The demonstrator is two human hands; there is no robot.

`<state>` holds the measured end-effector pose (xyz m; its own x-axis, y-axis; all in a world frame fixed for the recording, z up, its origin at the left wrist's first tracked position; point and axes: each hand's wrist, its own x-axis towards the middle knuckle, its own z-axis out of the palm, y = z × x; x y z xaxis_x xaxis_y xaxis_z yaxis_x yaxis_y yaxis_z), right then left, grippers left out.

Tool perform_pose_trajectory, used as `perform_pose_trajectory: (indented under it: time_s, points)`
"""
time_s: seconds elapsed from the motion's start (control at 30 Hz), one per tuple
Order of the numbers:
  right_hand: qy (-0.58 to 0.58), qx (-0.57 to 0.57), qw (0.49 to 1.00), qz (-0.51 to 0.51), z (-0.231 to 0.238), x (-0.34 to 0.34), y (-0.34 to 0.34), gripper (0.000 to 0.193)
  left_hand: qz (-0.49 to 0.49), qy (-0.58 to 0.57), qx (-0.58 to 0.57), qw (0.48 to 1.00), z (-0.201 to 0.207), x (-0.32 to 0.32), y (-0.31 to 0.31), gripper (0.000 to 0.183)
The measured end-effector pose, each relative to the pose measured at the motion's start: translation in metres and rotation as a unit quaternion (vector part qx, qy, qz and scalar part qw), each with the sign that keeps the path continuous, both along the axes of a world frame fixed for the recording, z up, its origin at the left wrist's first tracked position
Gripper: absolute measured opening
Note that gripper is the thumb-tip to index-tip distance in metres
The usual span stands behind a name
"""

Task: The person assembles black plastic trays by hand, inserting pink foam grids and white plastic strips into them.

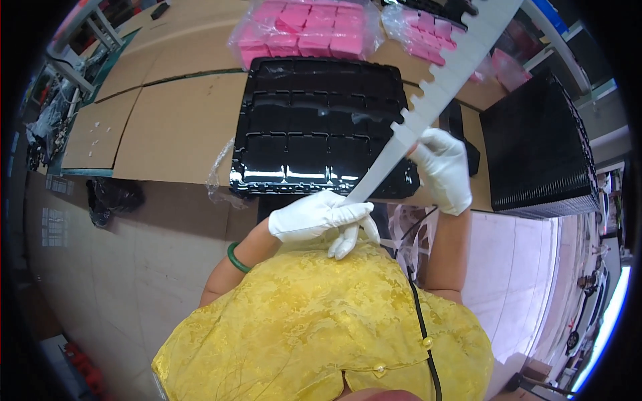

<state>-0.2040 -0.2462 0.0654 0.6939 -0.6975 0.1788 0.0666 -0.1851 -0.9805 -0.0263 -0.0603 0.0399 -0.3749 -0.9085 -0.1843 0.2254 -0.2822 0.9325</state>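
A long whitish strip with notches along one edge slants from near my body up to the far right. My left hand, in a white glove, closes on its near, narrow end between thumb and fingers. Farther up the strip, my right hand, also gloved, pinches its right edge with bent fingers; a bit of a fingertip shows uncovered there. Under the strip, on the table, lies a shiny black moulded plastic tray with rows of shallow compartments. The strip covers part of its right side.
Pink foam blocks in clear plastic sit behind the tray, with more pink pieces to their right. A tall stack of black trays stands at the right. Cardboard covers the table's left. A black cord hangs down my front.
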Motion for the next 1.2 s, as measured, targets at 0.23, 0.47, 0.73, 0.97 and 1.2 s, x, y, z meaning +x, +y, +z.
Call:
perform_pose_trajectory:
  time_s: [0.23, 0.47, 0.73, 0.97, 1.2]
  points:
    - [0.298, -0.234, 0.925, -0.029, -0.007, -0.017, -0.028, 0.01, 0.089, -0.004, 0.026, 0.996, -0.001, 0.022, 0.002, 0.056]
    - [0.399, -0.354, 0.844, 0.056, -0.018, 0.0, -0.036, 0.014, 0.092, 0.024, 0.005, 0.995, -0.018, 0.029, -0.006, 0.055]
    - [0.42, -0.403, 0.808, 0.097, -0.021, 0.011, -0.049, 0.011, 0.07, 0.035, 0.043, 0.996, -0.017, 0.023, -0.009, 0.055]
    - [0.372, -0.455, 0.806, 0.068, -0.034, 0.009, -0.052, 0.011, 0.051, 0.014, 0.049, 0.997, -0.016, 0.022, -0.011, 0.056]
    - [0.368, -0.445, 0.815, 0.05, -0.039, 0.005, -0.051, 0.018, 0.058, 0.009, 0.061, 0.996, -0.013, 0.016, -0.009, 0.055]
